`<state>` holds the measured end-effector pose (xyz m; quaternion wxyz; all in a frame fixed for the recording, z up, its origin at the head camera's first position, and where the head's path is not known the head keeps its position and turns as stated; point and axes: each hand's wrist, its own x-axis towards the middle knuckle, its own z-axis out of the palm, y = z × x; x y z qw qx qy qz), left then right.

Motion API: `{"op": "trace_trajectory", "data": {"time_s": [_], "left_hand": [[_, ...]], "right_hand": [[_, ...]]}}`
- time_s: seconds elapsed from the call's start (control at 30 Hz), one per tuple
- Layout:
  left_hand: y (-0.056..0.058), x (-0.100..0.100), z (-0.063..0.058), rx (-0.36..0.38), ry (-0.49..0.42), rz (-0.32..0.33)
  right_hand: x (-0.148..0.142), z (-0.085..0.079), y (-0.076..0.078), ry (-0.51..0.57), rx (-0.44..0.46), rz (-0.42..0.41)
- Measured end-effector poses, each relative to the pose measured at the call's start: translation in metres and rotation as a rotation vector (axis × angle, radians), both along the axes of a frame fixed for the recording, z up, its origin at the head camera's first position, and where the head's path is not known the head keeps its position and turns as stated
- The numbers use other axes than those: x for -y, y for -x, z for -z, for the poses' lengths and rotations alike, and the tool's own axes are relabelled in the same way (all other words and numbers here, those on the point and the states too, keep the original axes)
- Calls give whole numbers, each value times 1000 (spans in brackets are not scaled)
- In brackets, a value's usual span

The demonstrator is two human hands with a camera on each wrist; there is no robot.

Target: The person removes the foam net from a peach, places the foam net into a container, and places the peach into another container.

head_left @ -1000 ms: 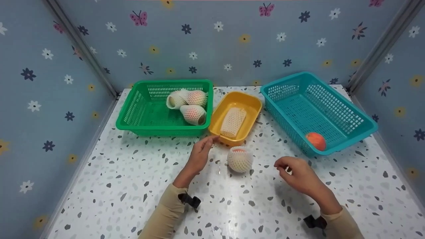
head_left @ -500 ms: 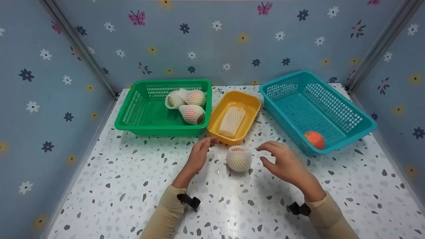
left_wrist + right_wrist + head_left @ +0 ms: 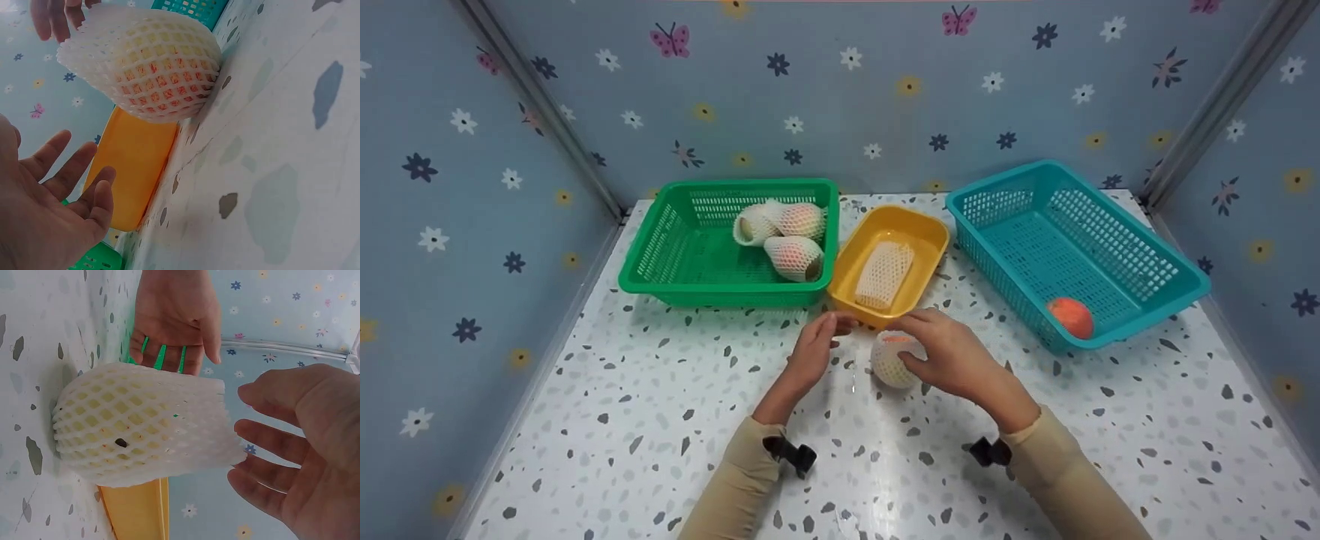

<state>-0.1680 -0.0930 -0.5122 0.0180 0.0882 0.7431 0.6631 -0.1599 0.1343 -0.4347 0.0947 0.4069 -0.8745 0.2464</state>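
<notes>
A red-and-yellow apple in a white foam net sleeve (image 3: 889, 367) stands on the table in front of the yellow tray. The sleeve's open end points up in the head view, and the right wrist view shows it extending past the fruit (image 3: 135, 422). My right hand (image 3: 956, 356) is over its right side, fingers spread and slightly bent; in the right wrist view the fingertips (image 3: 243, 464) are right at the sleeve's rim. On the left, my left hand (image 3: 810, 356) stands apart from the fruit with loosely bent fingers (image 3: 67, 169), holding nothing.
A yellow tray (image 3: 934, 247) holding a flat foam net sleeve (image 3: 885, 274) stands behind the fruit. The green basket (image 3: 720, 289) at left holds three sleeved fruits (image 3: 795, 259). At right, a blue basket (image 3: 1147, 322) contains one bare red apple (image 3: 1072, 317). Patterned walls enclose the table.
My right hand has moved left from near the blue basket to the sleeved apple, its fingers spreading on the way. The left hand and the apple have stayed nearly in place.
</notes>
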Motion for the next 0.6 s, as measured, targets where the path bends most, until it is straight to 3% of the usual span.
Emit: {"op": "trace_trajectory", "data": {"time_s": [0.23, 0.47, 0.6], "left_hand": [[0, 0, 3, -6, 5, 7], [-1, 0, 0, 22, 6, 31], [-5, 0, -11, 43, -8, 49]], "right_hand": [[12, 3, 6, -145, 48, 45], [14, 10, 10, -128, 59, 59], [12, 9, 12, -102, 27, 60]]}}
